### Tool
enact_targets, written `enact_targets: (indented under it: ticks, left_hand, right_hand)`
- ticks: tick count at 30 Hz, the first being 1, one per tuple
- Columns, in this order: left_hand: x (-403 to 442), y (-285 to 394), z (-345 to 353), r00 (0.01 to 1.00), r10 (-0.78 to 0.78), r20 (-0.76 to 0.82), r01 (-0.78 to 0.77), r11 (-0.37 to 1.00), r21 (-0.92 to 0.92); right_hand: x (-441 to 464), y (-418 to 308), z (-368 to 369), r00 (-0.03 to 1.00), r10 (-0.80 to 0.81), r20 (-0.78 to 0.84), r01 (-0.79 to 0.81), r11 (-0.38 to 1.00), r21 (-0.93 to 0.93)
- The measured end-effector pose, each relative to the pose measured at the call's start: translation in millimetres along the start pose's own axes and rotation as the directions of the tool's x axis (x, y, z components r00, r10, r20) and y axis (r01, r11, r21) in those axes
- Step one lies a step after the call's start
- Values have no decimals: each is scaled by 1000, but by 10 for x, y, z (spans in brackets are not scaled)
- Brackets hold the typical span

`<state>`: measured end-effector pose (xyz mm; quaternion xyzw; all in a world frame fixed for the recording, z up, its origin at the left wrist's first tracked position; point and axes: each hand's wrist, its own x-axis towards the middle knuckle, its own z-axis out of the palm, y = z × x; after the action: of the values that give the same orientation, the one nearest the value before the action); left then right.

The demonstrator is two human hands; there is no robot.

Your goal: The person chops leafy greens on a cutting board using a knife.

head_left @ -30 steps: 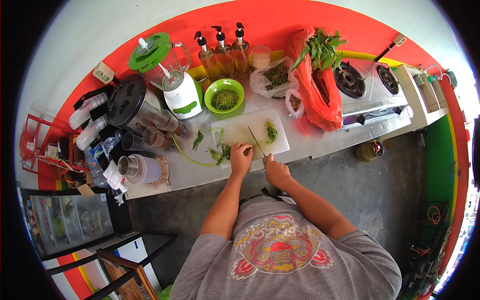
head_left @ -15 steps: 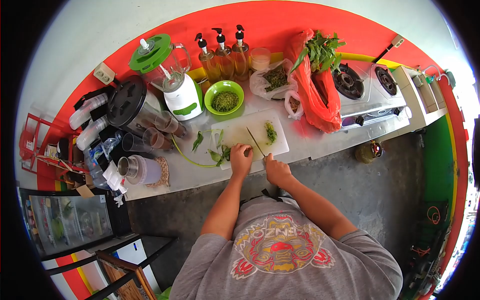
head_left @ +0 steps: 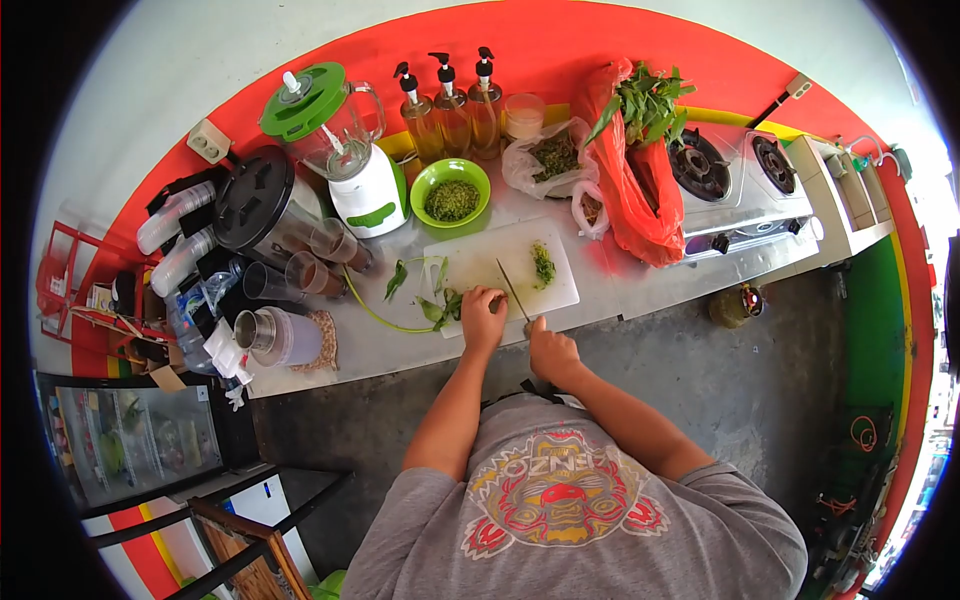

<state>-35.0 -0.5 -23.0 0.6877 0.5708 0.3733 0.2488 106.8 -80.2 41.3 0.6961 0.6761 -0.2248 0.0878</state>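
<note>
My right hand point(head_left: 551, 349) is closed round the handle of a knife point(head_left: 512, 290), whose blade points up and left across the white cutting board point(head_left: 475, 252). Fingers bent together, my left hand point(head_left: 484, 315) presses leafy green stems point(head_left: 446, 308) on the board's left part, close beside the blade. The fingers cover part of the stems. Chopped greens point(head_left: 543, 264) lie in a small heap right of the knife. A long green stem point(head_left: 385, 322) curves over the counter to the left, near a loose leaf point(head_left: 396, 280).
Behind the board stand a green bowl point(head_left: 449, 222) of chopped greens, a blender point(head_left: 355, 175) and several pump bottles point(head_left: 450, 115). A red plastic bag point(head_left: 640, 205) with leaves sits beside the gas stove point(head_left: 735, 190). Glasses point(head_left: 318, 275) and a metal-topped container point(head_left: 280, 338) crowd the left.
The knife and my right hand have shifted very slightly, the hand a little lower. My left hand stays almost where it was on the stems. The camera view has moved slightly.
</note>
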Motion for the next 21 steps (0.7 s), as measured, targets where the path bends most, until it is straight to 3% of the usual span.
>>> enact_targets:
  ticks: [4,7,9,14,17,21]
  left_hand:
    - [6,10,-18,999,-28,32,28,1000,-3]
    - [-2,-14,18,1000,-14,-2,14,1000,18]
    - [-9,-15,33,1000,-26,-1,26,999,32]
    - [20,13,3,999,-44,6,44,999,24]
    - [36,73,-21,999,-43,25,42,997,64]
    - [113,223,-45,998,-37,44,24,965,262]
  right_hand:
    - [67,43,100,998,10,62,-12,999,39]
    - [142,59,-31,999,-41,-32,41,999,4]
    - [106,8,-165,998,-12,57,10,999,36]
    - [101,27,125,998,-3,69,0,999,40]
    - [148,54,-8,999,-24,44,23,999,27]
    - [88,12,-4,999,-13,43,10,998,54]
